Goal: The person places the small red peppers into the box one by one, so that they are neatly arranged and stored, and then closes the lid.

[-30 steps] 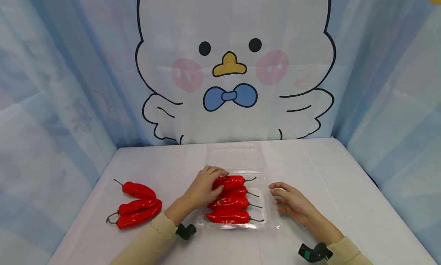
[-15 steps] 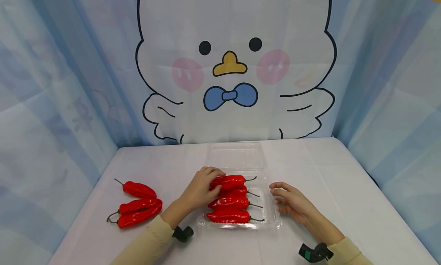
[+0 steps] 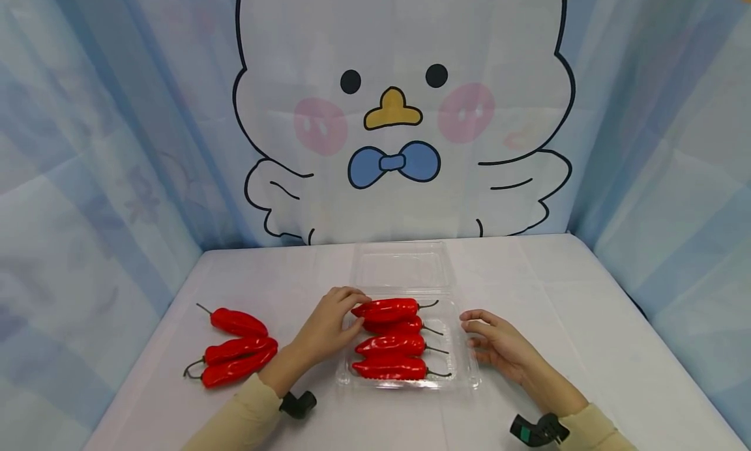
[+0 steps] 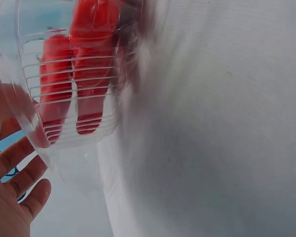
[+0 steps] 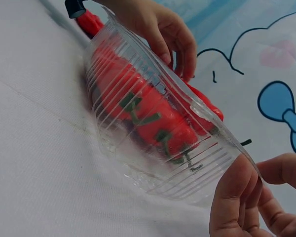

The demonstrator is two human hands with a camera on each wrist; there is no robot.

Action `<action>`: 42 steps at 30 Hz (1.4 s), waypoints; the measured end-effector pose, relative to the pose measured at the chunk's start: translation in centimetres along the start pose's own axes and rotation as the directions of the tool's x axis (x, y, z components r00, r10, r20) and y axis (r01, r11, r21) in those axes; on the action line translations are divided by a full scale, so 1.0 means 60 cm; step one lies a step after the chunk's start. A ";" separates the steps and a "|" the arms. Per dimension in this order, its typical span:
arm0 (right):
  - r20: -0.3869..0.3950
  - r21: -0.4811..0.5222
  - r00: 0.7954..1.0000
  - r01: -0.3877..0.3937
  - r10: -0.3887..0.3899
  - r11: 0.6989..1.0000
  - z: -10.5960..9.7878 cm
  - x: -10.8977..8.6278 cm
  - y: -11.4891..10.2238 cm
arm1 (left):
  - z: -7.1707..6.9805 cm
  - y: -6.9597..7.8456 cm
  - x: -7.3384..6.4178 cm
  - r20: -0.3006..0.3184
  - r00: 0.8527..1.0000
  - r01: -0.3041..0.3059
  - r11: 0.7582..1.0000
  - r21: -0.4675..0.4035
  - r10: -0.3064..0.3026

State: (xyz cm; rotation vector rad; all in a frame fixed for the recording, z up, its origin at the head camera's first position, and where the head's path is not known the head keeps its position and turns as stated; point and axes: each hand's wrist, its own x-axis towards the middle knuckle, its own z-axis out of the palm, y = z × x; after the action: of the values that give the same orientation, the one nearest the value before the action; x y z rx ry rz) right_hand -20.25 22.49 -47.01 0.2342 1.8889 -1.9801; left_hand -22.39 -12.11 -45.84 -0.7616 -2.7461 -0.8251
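Note:
A clear plastic clamshell box [image 3: 463, 366] stands mid-table with several red peppers [image 3: 390, 367] side by side in it, stems to the right. My left hand [image 3: 325, 327] is at the box's back left, fingertips right at the tip of the rearmost pepper [image 3: 387, 309]. Seen from the left wrist, its fingers [image 4: 27, 175] are spread and loosely bent beyond the box wall. My right hand [image 3: 499, 347] is by the right side; in the right wrist view its thumb [image 5: 232, 190] and forefinger pinch the box's rim [image 5: 237, 148].
Flipped back behind the box lies its clear lid [image 3: 401, 266]. On the left of the white table [image 3: 587, 320], three more red peppers [image 3: 240, 363] lie together. Curtains [image 3: 117, 177] with a cartoon bird enclose the back and sides.
My left hand has drawn back leftward from over the rearmost pepper, uncovering its tip; the pepper stays in the box. The right hand keeps its place.

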 end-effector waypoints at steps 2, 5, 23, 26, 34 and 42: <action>0.001 0.000 1.000 0.001 -0.001 1.000 0.000 0.000 0.000 | -0.003 -0.002 -0.004 -0.004 1.000 0.010 1.000 -0.001 -0.010; 0.001 -0.003 1.000 0.003 -0.003 1.000 0.000 0.000 0.001 | -0.007 -0.003 -0.010 -0.012 1.000 0.015 1.000 -0.002 -0.015; 0.013 -0.006 1.000 0.008 -0.008 1.000 -0.002 0.001 0.001 | -0.033 -0.030 -0.040 -0.036 0.997 0.077 0.995 0.065 -0.074; 0.019 -0.005 1.000 0.012 -0.012 1.000 -0.003 0.002 0.001 | -0.037 -0.036 -0.043 -0.054 0.995 0.085 0.994 0.071 -0.082; 0.011 -0.009 1.000 0.005 -0.005 1.000 -0.005 0.004 0.001 | -0.045 -0.059 -0.053 -0.050 0.985 0.171 0.980 0.102 -0.167; 0.012 -0.002 1.000 -0.001 0.001 1.000 -0.002 0.002 -0.001 | -0.051 -0.078 -0.060 -0.051 0.978 0.206 0.968 0.142 -0.201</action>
State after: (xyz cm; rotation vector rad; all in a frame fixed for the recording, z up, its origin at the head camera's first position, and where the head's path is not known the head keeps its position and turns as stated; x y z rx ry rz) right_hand -20.41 22.61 -47.04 0.2222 1.8831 -1.9750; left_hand -21.67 -18.70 -46.57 -0.4387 -2.8472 -0.6553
